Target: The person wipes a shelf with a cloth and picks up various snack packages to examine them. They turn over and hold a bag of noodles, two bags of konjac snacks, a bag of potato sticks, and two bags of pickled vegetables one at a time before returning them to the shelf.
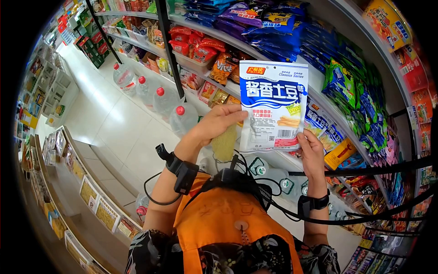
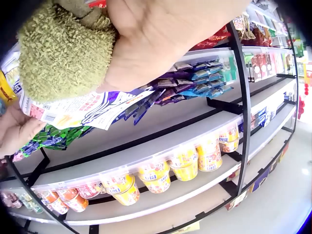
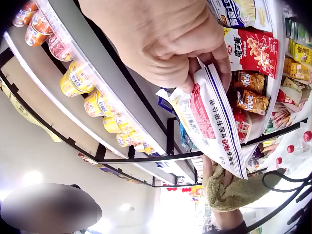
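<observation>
A white and blue snack bag (image 1: 273, 107) with Chinese print is held up in front of the shelves, its printed side toward the head camera. The left hand (image 1: 222, 122) pinches its left edge, and a fuzzy green cloth (image 1: 224, 144) hangs below that hand. At the bag's lower right corner, the right hand (image 1: 312, 148) grips with thumb and fingers. In the left wrist view the green cloth (image 2: 63, 53) lies against the left hand (image 2: 161, 36). The right wrist view shows the bag (image 3: 209, 119) side-on, with the right hand (image 3: 165, 44) gripping one end.
Shelves hold blue snack bags (image 1: 273, 27), green bags (image 1: 360, 105) and red packets (image 1: 196, 45). Large clear bottles with red caps (image 1: 164, 100) stand on the floor at the shelf's foot. A low display rack (image 1: 86, 192) is at the left. Black cables (image 1: 365, 214) cross the right side.
</observation>
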`<control>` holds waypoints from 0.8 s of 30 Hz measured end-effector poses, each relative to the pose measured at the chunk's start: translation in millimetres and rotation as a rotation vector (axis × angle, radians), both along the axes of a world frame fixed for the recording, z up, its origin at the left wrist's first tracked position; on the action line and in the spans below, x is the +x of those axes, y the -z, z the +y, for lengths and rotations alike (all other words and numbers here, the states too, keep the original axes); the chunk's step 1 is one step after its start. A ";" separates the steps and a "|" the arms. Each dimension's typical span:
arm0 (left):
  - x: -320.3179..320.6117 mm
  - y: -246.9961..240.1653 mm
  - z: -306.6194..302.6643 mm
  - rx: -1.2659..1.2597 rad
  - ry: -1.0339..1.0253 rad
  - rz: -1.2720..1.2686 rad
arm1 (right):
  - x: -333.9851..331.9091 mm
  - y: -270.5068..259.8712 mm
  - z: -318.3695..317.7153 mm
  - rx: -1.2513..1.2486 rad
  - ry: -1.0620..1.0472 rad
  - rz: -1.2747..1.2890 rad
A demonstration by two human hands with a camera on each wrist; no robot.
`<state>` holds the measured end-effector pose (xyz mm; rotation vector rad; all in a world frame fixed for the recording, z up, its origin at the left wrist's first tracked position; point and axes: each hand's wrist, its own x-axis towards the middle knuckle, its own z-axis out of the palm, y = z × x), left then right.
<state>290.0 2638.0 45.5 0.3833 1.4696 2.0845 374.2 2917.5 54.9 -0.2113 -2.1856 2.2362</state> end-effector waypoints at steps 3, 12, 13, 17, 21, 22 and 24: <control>2.1 3.1 2.6 -0.055 0.037 -0.040 | -2.8 -1.2 -4.5 -0.017 -0.009 -0.002; 6.3 -2.9 0.1 -0.057 -0.025 -0.046 | -6.8 -1.9 -10.0 -0.061 -0.013 -0.017; 6.6 -3.6 0.2 -0.046 -0.024 -0.047 | -6.6 -3.2 -9.1 -0.053 -0.018 -0.024; 6.7 -1.8 -0.6 -0.036 -0.023 -0.054 | -8.1 -0.9 -9.0 -0.073 -0.025 -0.014; 5.8 -2.0 -0.1 -0.071 -0.024 -0.041 | -8.3 -1.5 -10.2 -0.089 -0.009 -0.018; 5.6 -1.7 -0.9 -0.086 -0.025 -0.031 | -8.4 -0.7 -10.0 -0.088 -0.010 -0.017; 6.9 -3.4 -1.6 -0.067 -0.023 -0.049 | -8.6 -0.1 -10.0 -0.087 -0.015 -0.014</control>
